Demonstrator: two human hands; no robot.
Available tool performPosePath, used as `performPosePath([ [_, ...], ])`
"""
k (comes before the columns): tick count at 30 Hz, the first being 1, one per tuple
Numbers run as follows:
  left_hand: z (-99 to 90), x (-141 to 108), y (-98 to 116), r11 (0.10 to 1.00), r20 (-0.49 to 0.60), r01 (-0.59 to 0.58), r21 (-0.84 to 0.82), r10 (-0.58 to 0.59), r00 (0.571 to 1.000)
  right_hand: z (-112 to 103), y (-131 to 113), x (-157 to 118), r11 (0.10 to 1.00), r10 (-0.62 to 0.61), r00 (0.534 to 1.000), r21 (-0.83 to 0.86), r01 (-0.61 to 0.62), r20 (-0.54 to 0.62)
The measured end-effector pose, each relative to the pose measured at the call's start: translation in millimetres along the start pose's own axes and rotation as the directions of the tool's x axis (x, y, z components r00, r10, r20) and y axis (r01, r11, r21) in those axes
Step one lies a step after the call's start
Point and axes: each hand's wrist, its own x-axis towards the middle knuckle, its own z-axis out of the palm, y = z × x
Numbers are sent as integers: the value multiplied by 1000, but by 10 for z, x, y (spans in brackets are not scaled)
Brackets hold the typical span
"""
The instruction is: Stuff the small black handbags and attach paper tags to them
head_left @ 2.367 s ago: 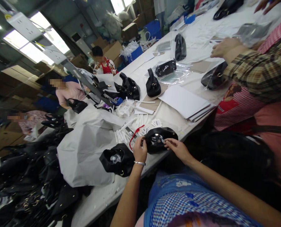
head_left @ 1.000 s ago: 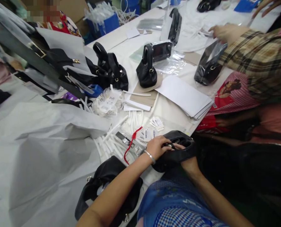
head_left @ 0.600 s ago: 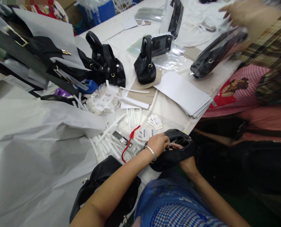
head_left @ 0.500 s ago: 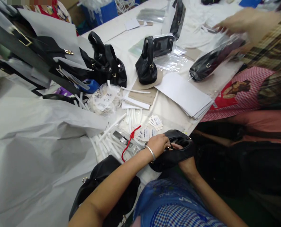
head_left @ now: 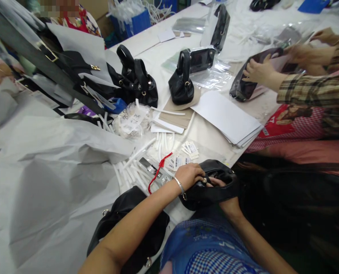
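A black handbag (head_left: 198, 198) with gold rings rests at the table's front edge against my apron. My left hand (head_left: 189, 176), with a silver bracelet at the wrist, pinches the bag at its opening near a small gold-coloured fitting. Through the loop of the handle comes my right hand (head_left: 217, 183), its fingers closed at the same spot; part of it is hidden by the handle. Another black bag (head_left: 124, 213) lies under my left forearm. Beside my left hand are barcode tags (head_left: 177, 161), a red cord (head_left: 159, 171) and white tubes (head_left: 129, 176).
Black handbags (head_left: 181, 85) stand farther back, by a stack of white sheets (head_left: 228, 118) and a clear bag of small items (head_left: 132, 121). At the right, a co-worker's hands (head_left: 262, 74) handle a bag in clear plastic. Grey-white paper (head_left: 58, 182) covers the left side.
My hands stay on the handbag's opening with only a small shift. The co-worker's hand has come down onto the plastic-wrapped bag. The whole view has shifted slightly.
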Motion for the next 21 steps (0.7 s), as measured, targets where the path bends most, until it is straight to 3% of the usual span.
performPosePath([
  [8,-26,152,13,997,146,-70,24,66,987,-19,91,-20,999,38,999,-10,-38,21],
  [16,3,192,109,993,157,70,91,-84,984,-31,80,-45,997,36,999,-67,-37,-11],
  [21,-21,218,181,989,180,78,130,-100,978,-42,62,-56,996,26,1000,-81,-27,-11],
])
